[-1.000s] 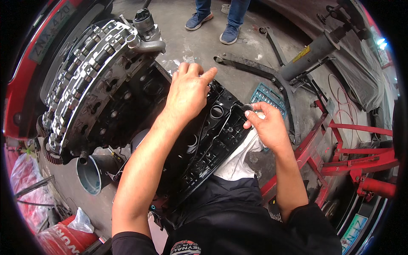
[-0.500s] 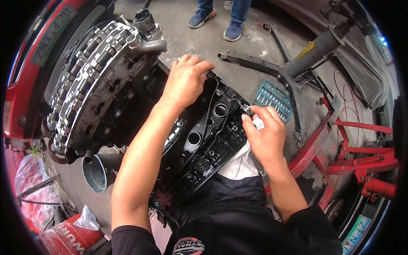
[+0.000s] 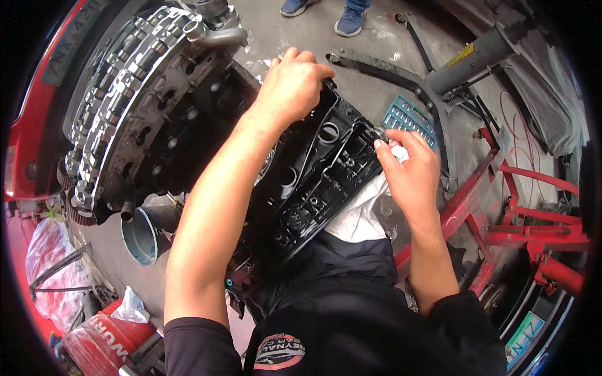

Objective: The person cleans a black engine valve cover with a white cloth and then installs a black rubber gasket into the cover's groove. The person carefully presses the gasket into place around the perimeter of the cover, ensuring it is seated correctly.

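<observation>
A long black engine valve cover (image 3: 320, 212), with round openings along it, lies tilted across my lap. My left hand (image 3: 293, 88) is closed over its far end, the fingertips partly hidden behind the edge. At the right corner of the cover, the thumb and fingers of my right hand (image 3: 411, 163) pinch its rim. A bit of white cloth (image 3: 399, 153) shows under the right fingers. More white rag (image 3: 359, 216) is spread over my thigh beneath the cover. To the left stands an engine with exposed camshafts (image 3: 122, 94).
A teal socket set case (image 3: 411, 119) lies on the floor at right, near a black-legged stand (image 3: 382, 76). Red metal frames (image 3: 533, 235) stand farther right. A grey bucket (image 3: 139, 241) and a red drum (image 3: 103, 341) are at left. Another person's shoes (image 3: 349, 22) show at the top.
Both hands have moved up and right with the valve cover, and its openings now face more steeply. The surroundings have shifted slightly upward in view.
</observation>
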Demonstrator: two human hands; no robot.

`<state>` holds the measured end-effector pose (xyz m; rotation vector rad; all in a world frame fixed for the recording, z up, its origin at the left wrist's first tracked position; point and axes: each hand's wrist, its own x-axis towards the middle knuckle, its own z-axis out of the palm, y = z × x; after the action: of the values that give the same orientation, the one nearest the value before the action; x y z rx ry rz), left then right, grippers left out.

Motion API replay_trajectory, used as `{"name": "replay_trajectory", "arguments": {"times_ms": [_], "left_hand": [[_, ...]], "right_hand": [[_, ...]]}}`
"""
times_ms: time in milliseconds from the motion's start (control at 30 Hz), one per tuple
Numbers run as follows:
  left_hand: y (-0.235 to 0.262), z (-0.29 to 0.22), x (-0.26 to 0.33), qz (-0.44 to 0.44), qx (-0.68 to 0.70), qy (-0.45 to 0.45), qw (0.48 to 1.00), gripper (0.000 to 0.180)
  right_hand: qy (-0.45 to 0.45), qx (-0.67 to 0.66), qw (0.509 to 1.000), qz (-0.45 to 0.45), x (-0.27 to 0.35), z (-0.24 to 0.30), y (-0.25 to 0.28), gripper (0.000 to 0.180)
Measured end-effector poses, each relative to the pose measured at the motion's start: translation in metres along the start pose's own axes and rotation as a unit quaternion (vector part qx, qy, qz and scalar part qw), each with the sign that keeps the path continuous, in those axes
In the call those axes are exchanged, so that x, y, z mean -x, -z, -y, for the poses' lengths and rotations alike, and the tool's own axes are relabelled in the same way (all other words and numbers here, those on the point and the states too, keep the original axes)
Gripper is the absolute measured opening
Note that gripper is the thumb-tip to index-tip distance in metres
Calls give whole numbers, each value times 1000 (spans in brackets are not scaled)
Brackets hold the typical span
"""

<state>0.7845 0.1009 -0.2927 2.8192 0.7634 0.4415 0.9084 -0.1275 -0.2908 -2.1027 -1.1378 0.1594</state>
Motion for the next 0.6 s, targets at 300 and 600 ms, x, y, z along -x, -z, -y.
{"name": "replay_trajectory", "arguments": {"times_ms": [300,600], "left_hand": [[56,-35,69,-10,110,199,974,36],[71,-97,233,15,-43,201,979,35]], "right_hand": [[-18,32,999,-3,3,1,4,37],[106,126,986,34,-15,27,35,31]]}}
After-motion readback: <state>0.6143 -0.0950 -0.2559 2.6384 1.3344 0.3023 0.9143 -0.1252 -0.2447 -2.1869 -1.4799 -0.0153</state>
